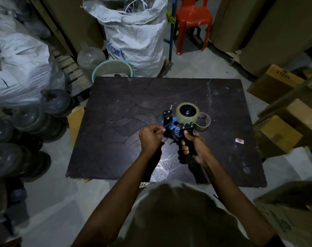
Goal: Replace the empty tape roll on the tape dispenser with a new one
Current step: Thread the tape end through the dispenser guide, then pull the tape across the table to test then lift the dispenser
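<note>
A black and blue tape dispenser [171, 123] is held above the dark table [125, 107]. A full roll of clear tape [187, 113] sits on its hub. My right hand [193, 147] grips the dispenser's black handle. My left hand [150, 137] pinches the loose end of the tape at the dispenser's front, by the blue guide. An empty brown cardboard core [203, 122] lies on the table just right of the roll, partly hidden behind it.
A small orange and white label [239, 141] lies on the table's right part. Cardboard boxes [283, 132] crowd the right side. White sacks [133, 36], a teal bucket [113, 68] and a red chair [192, 20] stand behind; water jugs [26, 122] pile at left.
</note>
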`<state>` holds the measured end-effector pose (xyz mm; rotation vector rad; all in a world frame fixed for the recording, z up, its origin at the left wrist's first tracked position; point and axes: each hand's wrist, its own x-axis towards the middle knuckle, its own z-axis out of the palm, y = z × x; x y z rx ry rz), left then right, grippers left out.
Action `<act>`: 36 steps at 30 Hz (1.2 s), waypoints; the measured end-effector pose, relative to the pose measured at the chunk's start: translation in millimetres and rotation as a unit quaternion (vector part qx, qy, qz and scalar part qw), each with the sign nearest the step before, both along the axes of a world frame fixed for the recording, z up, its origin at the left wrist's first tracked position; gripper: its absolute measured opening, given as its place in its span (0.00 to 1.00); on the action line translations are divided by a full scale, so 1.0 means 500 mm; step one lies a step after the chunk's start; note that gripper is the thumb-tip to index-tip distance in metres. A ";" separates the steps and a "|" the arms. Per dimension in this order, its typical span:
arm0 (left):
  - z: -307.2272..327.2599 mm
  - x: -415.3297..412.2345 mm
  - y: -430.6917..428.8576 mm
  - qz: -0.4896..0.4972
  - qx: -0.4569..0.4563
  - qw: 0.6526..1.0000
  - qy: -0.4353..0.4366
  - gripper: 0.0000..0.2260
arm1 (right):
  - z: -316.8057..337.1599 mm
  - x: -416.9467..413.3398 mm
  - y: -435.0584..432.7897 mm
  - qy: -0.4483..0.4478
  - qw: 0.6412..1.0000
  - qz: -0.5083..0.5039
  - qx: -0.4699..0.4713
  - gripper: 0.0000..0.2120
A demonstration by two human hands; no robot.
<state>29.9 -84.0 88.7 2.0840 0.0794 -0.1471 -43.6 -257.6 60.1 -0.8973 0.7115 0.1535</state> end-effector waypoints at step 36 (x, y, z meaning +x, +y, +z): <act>-0.047 -0.092 0.258 0.065 -0.011 0.992 0.107 0.01 | -0.081 -0.054 0.064 0.084 0.944 0.154 -0.280 0.27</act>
